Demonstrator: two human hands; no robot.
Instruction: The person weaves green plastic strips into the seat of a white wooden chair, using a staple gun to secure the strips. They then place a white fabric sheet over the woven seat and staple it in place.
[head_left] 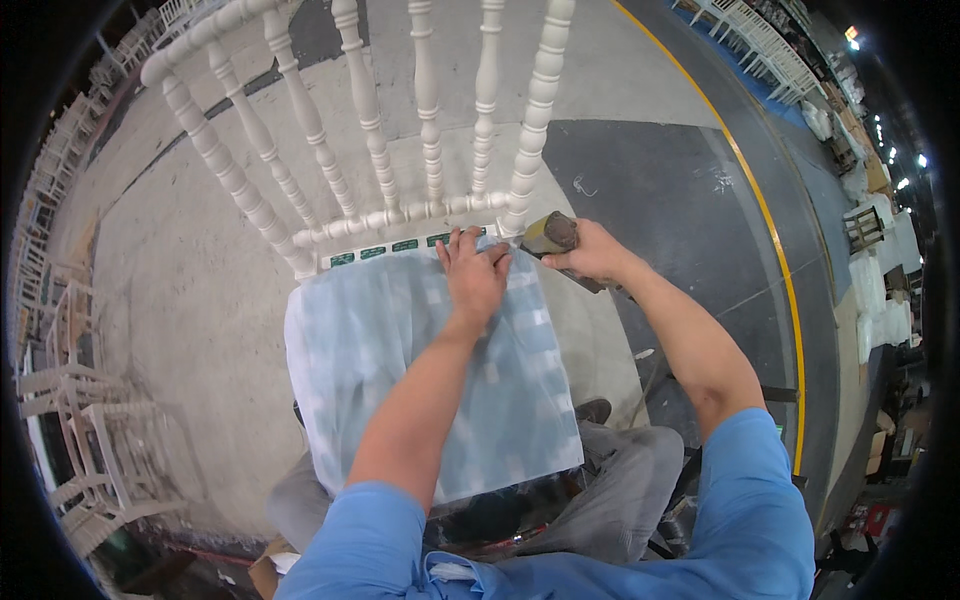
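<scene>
White spindle-back chair (380, 150), pale blue-white checked plastic sheet (420, 370), small green labels (390, 248), grey floor (180, 280) with yellow line (770, 230) at three o'clock, blue sleeves (760, 490).

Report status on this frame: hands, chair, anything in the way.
Left hand flat on plastic-wrapped seat at its rear edge. Right hand grips a mallet beside the white chair back post. Nothing between mallet and chair.
</scene>
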